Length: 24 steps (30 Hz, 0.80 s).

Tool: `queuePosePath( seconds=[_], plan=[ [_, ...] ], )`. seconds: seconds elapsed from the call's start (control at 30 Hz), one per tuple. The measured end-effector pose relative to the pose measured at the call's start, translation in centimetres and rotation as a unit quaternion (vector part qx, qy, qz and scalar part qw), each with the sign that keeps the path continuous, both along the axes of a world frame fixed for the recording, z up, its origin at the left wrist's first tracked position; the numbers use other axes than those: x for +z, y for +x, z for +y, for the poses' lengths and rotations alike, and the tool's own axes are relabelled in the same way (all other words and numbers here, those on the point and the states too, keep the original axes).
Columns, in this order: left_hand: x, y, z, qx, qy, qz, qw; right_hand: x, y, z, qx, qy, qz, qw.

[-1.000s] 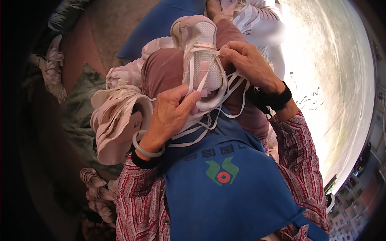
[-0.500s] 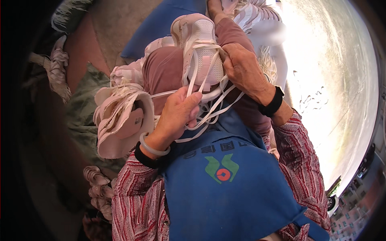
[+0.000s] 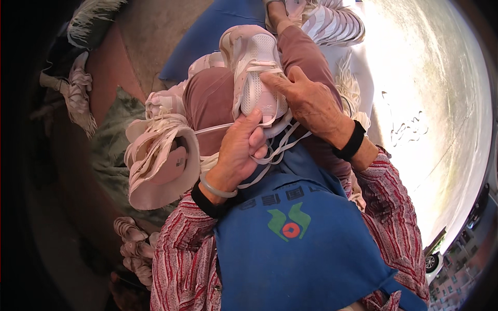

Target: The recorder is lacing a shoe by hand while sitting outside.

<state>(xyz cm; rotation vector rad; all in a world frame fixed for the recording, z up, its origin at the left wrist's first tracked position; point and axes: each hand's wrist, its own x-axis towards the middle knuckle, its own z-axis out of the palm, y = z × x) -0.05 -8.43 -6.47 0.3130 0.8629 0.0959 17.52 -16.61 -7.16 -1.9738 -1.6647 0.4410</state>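
A pale pink and white shoe upper [image 3: 254,49] with a mesh front rests over my lap between my knees. White laces [image 3: 280,150] run through it and hang in loose loops over my blue apron [image 3: 301,249]. My left hand [image 3: 239,147] is closed at the upper's near end, its thumb pressed on the tongue [image 3: 267,106]. At the upper's right side is my right hand [image 3: 314,106]. Its index finger lies across the lacing, and the other fingers curl at the edge, partly hidden.
A nested stack of pale uppers [image 3: 161,166] leans by my left thigh. More stacked uppers [image 3: 334,23] lie at the far right, near my foot. Bundled uppers [image 3: 137,249] sit at lower left. White lace bundles [image 3: 348,85] hang beyond my right hand. Dark lace-like scraps [image 3: 410,127] lie on the bright ground.
The long lace strands that stood up between my hands now lie lower, beneath my left hand. My left thumb has come onto the tongue. My right index finger has moved left across the lacing.
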Motion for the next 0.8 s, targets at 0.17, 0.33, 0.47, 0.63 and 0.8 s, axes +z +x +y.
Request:
queuePosePath(
  seconds=[0.17, 0.33, 0.47, 0.63, 0.8],
  plan=[
    [0.0, -1.0, 0.7, -0.045, 0.039, 0.014, 0.998, 0.1, -0.4, 0.1, -0.001, -0.005, 0.025, 1.0],
    [-0.2, -1.1, 0.9, -0.076, 0.053, -0.01, 0.996, -0.1, -0.1, 0.4, -0.007, -0.02, 0.044, 0.999],
    [0.9, -1.3, 1.4, -0.063, 0.045, -0.008, 0.997, 0.7, -0.2, 1.1, 0.002, -0.031, -0.016, 0.999],
    [2.2, -3.7, 2.0, -0.18, 0.132, 0.069, 0.972, 0.5, 1.3, 2.0, -0.069, 0.1, 0.094, 0.988],
    [2.4, -3.8, 1.8, -0.185, 0.155, 0.054, 0.969, 0.4, 1.2, 5.0, -0.009, 0.116, -0.045, 0.992]
  ],
)
